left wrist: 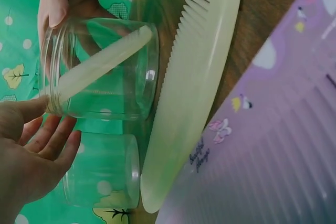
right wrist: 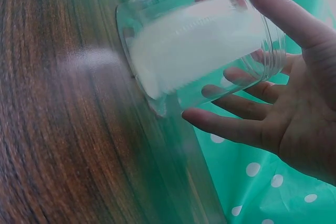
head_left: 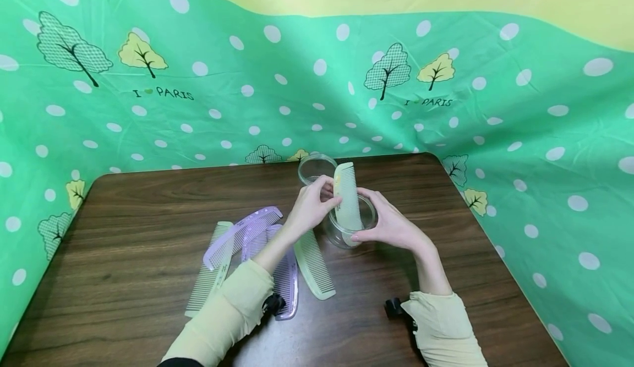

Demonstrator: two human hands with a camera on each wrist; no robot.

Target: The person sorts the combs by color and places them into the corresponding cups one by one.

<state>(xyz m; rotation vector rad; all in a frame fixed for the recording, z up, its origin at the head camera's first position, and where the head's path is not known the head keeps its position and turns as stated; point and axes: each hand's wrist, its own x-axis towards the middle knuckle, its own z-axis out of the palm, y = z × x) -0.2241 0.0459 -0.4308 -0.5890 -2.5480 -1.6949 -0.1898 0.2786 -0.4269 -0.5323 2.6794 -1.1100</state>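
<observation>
A pale green comb (head_left: 348, 191) stands on end in a clear round jar (head_left: 333, 237), its upper half above the rim. My left hand (head_left: 309, 204) pinches the comb's edge between thumb and fingers. From the other side, my right hand (head_left: 393, 221) grips the jar near its mouth, thumb at the front and fingers behind. In the left wrist view the comb (left wrist: 100, 66) leans across the jar's inside, and its lower end is near the bottom. The right wrist view shows the comb (right wrist: 194, 51) through the glass, with the lower fingers spread along the jar.
A second clear jar (head_left: 303, 171) stands behind, at the table's far edge. Left of the held jar lies another pale green comb (head_left: 313, 265). Several purple combs (head_left: 242, 234) overlap by the left forearm, partly over a further pale green comb (head_left: 204, 281). A dotted green cloth (head_left: 282, 81) hangs behind the table.
</observation>
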